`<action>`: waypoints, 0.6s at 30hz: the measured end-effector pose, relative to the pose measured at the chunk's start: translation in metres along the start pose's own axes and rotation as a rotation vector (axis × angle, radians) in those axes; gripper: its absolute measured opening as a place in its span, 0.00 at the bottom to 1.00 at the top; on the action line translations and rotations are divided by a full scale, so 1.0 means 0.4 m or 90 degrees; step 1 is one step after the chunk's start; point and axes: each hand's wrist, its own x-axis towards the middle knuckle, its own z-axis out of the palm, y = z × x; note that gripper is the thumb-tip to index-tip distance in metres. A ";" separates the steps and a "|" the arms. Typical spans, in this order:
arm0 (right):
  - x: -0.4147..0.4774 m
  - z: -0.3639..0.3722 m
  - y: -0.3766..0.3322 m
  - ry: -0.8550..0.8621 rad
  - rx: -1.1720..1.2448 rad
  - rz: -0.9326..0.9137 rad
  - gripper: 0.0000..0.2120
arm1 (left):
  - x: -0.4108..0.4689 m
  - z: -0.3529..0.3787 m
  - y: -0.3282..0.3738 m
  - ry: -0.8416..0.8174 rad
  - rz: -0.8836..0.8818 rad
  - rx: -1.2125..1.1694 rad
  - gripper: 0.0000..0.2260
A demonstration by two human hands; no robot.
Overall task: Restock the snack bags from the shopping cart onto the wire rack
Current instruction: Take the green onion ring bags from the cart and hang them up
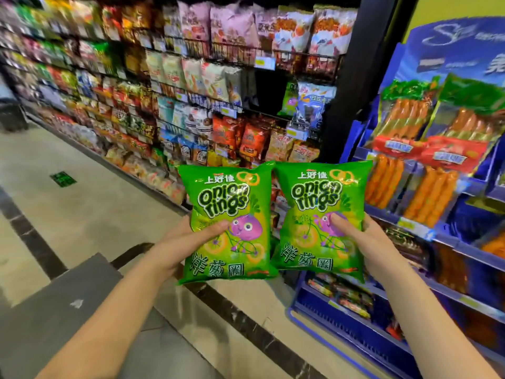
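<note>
Wire rack [232, 50], filling the upper left and centre of the frame, its tiers crowded with snack bags; a dark gap [259, 88] shows on a middle tier, just left of a green bag [290, 99] of similar colour. Blue display stand [355, 318] at right, holding orange sausage packs; grey surface [68, 296] at lower left, probably the shopping cart. Two green onion-ring bags are held side by side at centre, edges nearly touching: left bag [224, 198] and right bag [319, 192], both upright, long axis vertical, tops toward the rack, print facing the camera. Left hand [191, 236] grips its bag at the outer edge, thumb across the front, fingers hidden behind; right hand [366, 236] likewise. The gap lies up and beyond both bags, roughly between them; neither hand is clearly nearer, so either bag could go up first.
</note>
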 end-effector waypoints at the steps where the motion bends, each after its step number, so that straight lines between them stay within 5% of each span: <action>1: 0.032 0.026 -0.003 -0.006 0.006 -0.001 0.36 | 0.018 -0.026 0.004 0.000 0.001 -0.001 0.28; 3: 0.101 0.068 0.000 -0.008 0.010 -0.008 0.29 | 0.060 -0.072 0.012 0.004 0.011 0.002 0.21; 7: 0.265 0.136 0.022 0.000 -0.011 -0.033 0.43 | 0.186 -0.152 0.020 0.017 0.027 0.020 0.19; 11: 0.436 0.171 0.039 0.003 -0.003 -0.042 0.36 | 0.355 -0.219 0.033 0.037 0.029 0.005 0.23; 18: 0.728 0.217 0.023 0.020 0.008 -0.041 0.45 | 0.674 -0.304 0.115 0.021 0.067 0.030 0.19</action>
